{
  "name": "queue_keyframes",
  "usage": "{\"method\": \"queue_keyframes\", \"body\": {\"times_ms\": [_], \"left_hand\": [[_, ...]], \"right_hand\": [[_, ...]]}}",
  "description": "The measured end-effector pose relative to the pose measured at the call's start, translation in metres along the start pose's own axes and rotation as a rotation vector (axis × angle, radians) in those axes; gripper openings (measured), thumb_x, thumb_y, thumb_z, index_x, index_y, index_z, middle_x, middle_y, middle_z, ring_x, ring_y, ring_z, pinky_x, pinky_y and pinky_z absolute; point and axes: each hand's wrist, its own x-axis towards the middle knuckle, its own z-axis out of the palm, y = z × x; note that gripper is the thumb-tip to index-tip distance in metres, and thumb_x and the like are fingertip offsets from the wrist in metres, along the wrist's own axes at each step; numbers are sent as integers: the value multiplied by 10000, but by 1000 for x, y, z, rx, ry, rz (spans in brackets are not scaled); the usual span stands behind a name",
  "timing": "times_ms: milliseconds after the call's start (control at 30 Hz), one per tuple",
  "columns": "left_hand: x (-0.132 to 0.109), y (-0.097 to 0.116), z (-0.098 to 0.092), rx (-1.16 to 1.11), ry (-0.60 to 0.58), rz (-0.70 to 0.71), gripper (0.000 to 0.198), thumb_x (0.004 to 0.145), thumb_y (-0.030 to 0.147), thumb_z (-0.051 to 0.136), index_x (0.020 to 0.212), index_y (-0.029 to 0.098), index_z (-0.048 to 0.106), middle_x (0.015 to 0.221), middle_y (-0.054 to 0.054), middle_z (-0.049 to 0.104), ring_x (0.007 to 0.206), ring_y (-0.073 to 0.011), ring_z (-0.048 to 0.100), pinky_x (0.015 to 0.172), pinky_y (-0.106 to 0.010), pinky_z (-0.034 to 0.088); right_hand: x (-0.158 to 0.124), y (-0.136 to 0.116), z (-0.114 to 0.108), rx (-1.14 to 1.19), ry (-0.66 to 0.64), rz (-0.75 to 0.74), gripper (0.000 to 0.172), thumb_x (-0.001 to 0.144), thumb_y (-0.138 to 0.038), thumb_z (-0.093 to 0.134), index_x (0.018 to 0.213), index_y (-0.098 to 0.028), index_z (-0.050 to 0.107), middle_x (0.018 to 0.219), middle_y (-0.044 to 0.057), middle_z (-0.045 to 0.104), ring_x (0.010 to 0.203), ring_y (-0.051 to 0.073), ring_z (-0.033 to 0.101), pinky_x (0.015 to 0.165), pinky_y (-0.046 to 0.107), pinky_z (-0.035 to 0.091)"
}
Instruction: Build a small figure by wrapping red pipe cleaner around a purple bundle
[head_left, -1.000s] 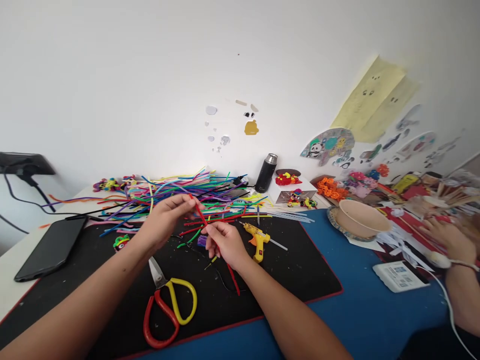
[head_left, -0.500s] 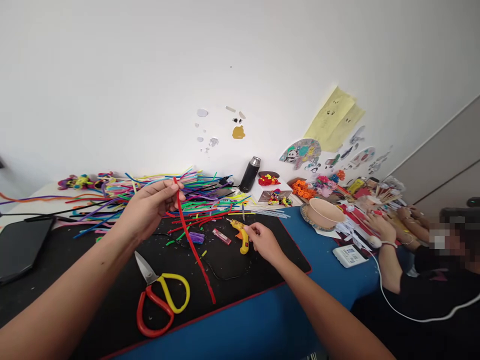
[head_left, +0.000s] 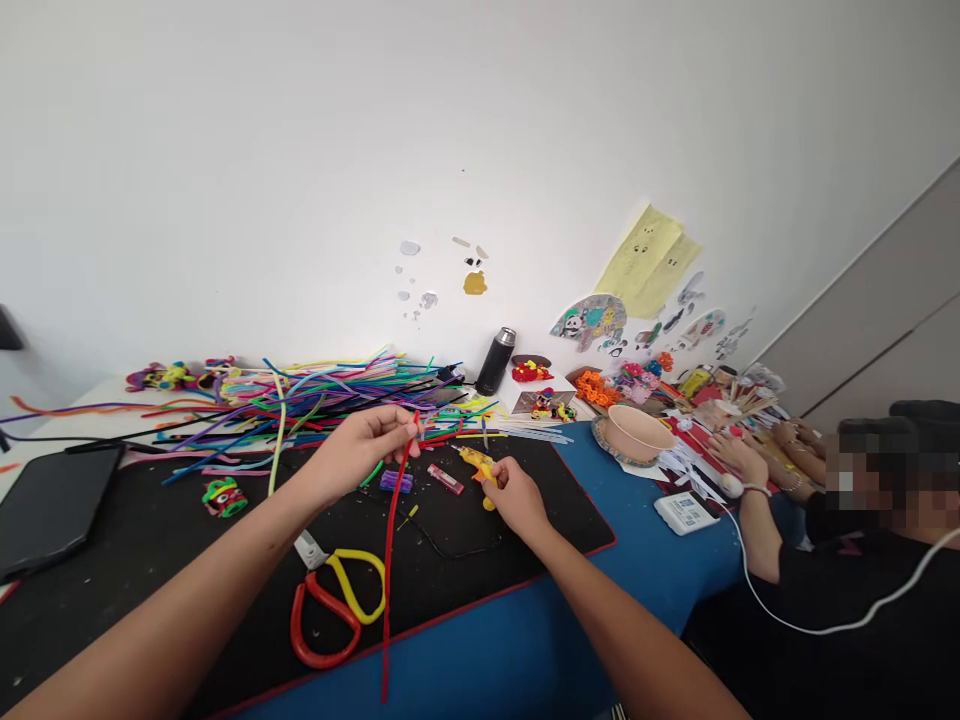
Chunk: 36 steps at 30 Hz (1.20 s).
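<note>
Pinched by its upper end, a long red pipe cleaner (head_left: 390,560) hangs from my left hand (head_left: 369,450) over the black mat. My right hand (head_left: 516,498) is closed around the yellow hot glue gun (head_left: 477,461), whose nozzle points left toward the pipe cleaner's top. Between the hands lie a red lighter (head_left: 445,479) and a small purple bundle (head_left: 396,483). Scissors (head_left: 330,600) with one red and one yellow handle rest below my left forearm. A small red and green pipe-cleaner figure (head_left: 224,497) sits left of that forearm.
Many coloured pipe cleaners (head_left: 337,385) are heaped along the wall. A black flask (head_left: 496,362) stands behind. A dark tablet-like device (head_left: 56,508) lies at left. To the right are a beige bowl (head_left: 639,434), a white box (head_left: 686,512) and a co-worker's arm (head_left: 763,530).
My left hand has moved right and down with the red pipe cleaner, closer to the glue gun. The view has shifted, uncovering the small red and green figure.
</note>
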Motion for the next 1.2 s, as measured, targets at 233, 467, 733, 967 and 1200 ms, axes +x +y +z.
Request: {"method": "queue_keyframes", "body": {"times_ms": [233,467,733,967,1200], "left_hand": [[-3,-31,33,8,-132,-111,361,802,564,770,780,207,721,820,-62,777,819,-239,680,771,-344,478],[-9,-49,53,-400,-107,-386,355,663,453,931,802,184,746,958,-88,811,966,-244,735,978,-367,516],[-12,-37,58,-527,45,-353,402,610,459,981,764,186,728,861,-52,767,858,-217,723,906,-348,556],[-16,-16,56,-483,20,-280,414,644,501,968,744,193,710,838,-44,765,856,-239,752,880,-374,604],[-18,-8,51,-398,-108,-281,429,716,534,921,821,181,701,858,-49,756,746,-220,740,830,-409,626]], "right_hand": [[-14,-6,7,292,82,0,261,853,-466,623,809,-244,492,649,-52,524,560,157,519,531,252,406],[-34,-53,32,645,76,-84,282,807,-424,724,823,-231,520,764,-36,535,604,133,512,558,243,440],[-30,-86,37,892,21,13,385,780,-444,816,853,-239,498,734,-71,473,589,109,463,510,209,404],[-31,-93,36,1170,-234,194,499,778,-595,843,933,-221,551,672,-79,540,432,50,397,381,158,235],[-29,-95,36,1323,-422,296,505,750,-589,870,990,-181,694,738,-3,659,505,102,552,376,176,325]]}}
